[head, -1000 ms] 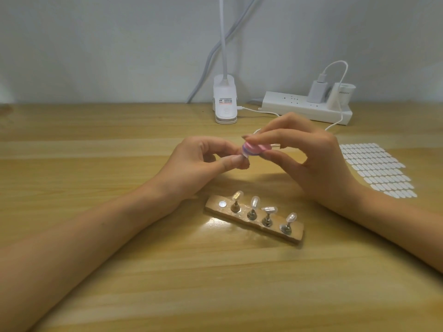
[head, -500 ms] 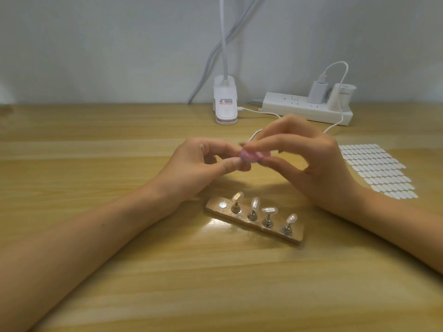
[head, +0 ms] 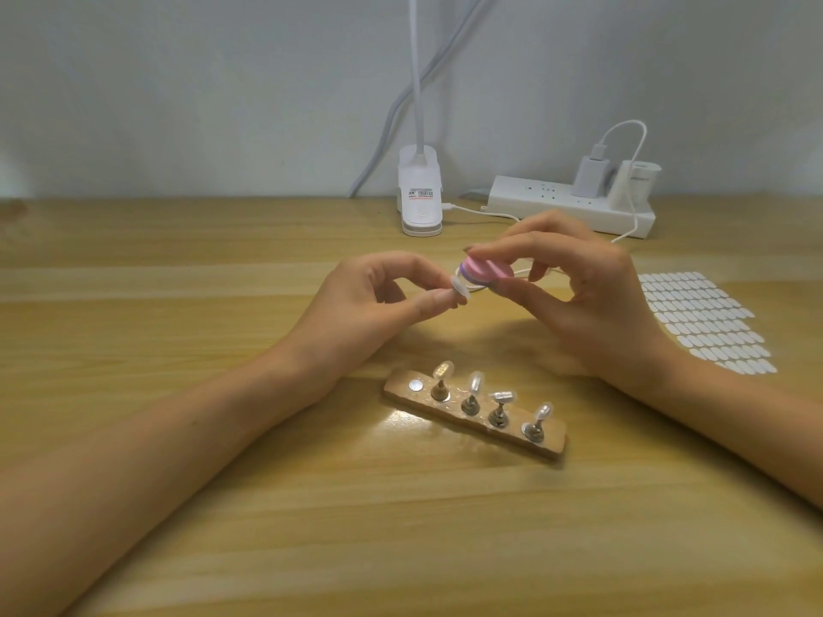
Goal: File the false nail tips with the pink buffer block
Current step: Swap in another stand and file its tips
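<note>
wooden desk, oval pink buffer block, purple edge layer

Only one view exists, from a camera on the person's head. It looks forward and down over the counter to the wall behind. The left hand and right hand sit near the lens, mid-frame.

Pink-and-purple buffer block, white nail tip.
</note>
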`<move>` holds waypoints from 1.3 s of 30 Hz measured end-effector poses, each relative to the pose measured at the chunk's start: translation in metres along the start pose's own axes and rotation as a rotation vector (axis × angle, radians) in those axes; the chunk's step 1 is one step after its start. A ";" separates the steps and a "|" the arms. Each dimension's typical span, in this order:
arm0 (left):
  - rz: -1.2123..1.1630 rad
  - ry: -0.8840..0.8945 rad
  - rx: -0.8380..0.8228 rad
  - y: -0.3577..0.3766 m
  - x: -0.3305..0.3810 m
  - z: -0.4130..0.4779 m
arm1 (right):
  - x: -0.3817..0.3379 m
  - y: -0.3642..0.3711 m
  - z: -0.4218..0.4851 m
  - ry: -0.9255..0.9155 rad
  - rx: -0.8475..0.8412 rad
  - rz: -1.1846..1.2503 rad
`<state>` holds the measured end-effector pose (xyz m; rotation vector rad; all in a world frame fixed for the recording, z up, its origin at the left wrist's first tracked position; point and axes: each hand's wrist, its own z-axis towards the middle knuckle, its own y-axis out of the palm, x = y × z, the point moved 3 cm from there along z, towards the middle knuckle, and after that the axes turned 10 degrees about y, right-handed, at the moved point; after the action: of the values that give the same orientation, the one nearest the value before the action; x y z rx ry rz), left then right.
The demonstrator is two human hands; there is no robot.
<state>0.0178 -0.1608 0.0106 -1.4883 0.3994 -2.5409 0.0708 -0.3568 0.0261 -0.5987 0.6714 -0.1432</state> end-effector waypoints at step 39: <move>0.048 -0.013 0.077 0.002 0.004 -0.002 | -0.008 0.003 -0.002 -0.094 -0.094 -0.036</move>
<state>0.0143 -0.1638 0.0129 -1.4489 0.3280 -2.4791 0.0628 -0.3532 0.0275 -0.7034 0.5794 -0.1166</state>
